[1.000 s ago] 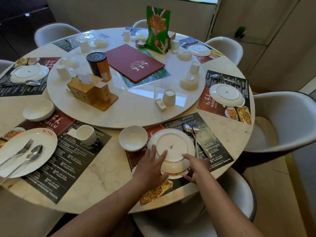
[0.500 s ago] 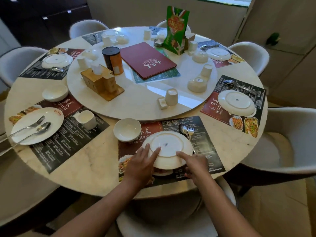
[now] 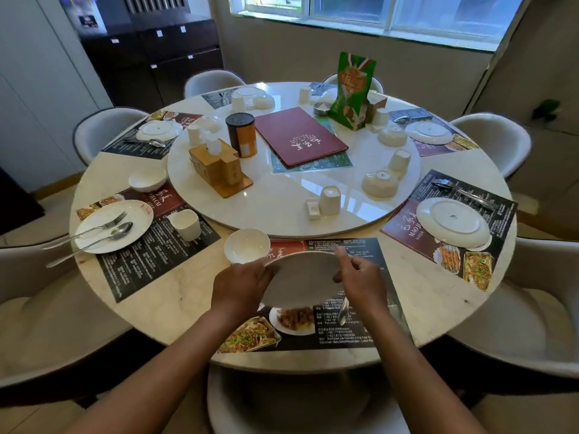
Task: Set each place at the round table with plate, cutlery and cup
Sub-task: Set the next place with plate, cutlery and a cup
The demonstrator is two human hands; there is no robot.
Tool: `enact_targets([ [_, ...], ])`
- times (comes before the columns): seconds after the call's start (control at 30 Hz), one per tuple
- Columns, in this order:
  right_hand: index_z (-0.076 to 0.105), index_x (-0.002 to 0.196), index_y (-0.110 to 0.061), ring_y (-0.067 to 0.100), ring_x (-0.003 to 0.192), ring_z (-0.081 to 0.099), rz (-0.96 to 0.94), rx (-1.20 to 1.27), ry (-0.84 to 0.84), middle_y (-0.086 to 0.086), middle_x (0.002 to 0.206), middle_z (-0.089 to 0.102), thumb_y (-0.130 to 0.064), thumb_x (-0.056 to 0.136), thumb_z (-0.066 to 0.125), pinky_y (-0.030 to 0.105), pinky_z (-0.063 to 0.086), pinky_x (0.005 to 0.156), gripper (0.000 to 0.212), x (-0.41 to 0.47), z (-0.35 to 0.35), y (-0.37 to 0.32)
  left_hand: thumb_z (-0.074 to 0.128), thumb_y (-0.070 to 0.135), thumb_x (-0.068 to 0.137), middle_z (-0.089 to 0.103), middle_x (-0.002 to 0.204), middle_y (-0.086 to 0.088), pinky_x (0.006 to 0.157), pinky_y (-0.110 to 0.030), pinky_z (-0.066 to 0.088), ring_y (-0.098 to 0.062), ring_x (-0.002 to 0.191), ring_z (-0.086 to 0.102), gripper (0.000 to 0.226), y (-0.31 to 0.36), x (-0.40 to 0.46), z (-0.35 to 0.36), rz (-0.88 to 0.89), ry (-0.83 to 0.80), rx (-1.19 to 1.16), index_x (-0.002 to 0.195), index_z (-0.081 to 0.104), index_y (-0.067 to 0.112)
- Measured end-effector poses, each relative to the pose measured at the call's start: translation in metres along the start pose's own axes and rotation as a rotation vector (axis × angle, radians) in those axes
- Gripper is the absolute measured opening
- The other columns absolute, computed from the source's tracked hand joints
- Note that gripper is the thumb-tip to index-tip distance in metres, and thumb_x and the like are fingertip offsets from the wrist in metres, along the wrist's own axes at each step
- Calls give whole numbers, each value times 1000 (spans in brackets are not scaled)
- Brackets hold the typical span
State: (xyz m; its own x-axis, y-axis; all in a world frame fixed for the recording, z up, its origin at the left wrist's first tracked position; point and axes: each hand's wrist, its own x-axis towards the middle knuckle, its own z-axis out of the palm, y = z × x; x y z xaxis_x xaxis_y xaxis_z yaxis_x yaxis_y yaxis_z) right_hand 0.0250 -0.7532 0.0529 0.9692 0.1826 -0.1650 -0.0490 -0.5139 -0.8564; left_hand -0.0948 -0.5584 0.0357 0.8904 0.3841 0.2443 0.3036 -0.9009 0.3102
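left hand (image 3: pixel 241 288) + right hand (image 3: pixel 363 281): grip grasping plate (image 3: pixel 300 280) (tilted) | above placemat (image 3: pixel 360 327)

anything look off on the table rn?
Yes. The plate at the right-hand setting lies upside down, base ring up, with its cutlery beside it on the mat. The left setting's plate is face up. Two bowls on the turntable are also inverted.

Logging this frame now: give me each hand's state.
Left hand: closed on the plate, gripping its left rim.
Right hand: closed on the plate's right rim; a spoon hangs below it.
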Motion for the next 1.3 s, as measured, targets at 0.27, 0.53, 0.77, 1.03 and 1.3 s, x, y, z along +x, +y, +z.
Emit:
enact_targets([
  [0.27,70,79,-21,21,72,67,-48,-300,-131,-4,74,71,-25,92,58,34,54,68,18,15,21,26,48,60,97,67,84,14,60,-29,46,-12,76,63,30,-26,6,24,-281,-256,-212,102,68,38],
  [0.53,76,95,-25,27,93,68,-5,-617,-168,3,99,74,-40,95,60,33,52,75,22,21,40,45,65,49,92,71,92,9,80,-38,57,-13,82,66,22,-40,1,58,-556,-423,-383,99,71,29],
  [0.77,77,92,-22,28,91,67,20,-721,-168,4,97,74,-36,95,62,33,51,74,21,33,50,44,67,32,93,70,113,1,81,-32,50,-20,98,64,25,-43,4,69,-655,-392,-406,115,71,22],
  [1.03,77,91,-21,29,89,67,78,-677,-133,5,98,74,-33,94,61,33,53,73,20,39,55,51,66,20,91,68,120,-1,93,-37,52,-21,106,62,36,-43,-4,65,-728,-294,-520,127,65,22],
  [1.3,73,112,-32,23,90,67,-81,-654,-29,-3,99,72,-20,89,63,30,48,69,28,19,51,62,65,15,90,67,115,0,82,-45,61,-25,97,65,31,-42,-42,72,-793,-321,-572,118,65,27],
])
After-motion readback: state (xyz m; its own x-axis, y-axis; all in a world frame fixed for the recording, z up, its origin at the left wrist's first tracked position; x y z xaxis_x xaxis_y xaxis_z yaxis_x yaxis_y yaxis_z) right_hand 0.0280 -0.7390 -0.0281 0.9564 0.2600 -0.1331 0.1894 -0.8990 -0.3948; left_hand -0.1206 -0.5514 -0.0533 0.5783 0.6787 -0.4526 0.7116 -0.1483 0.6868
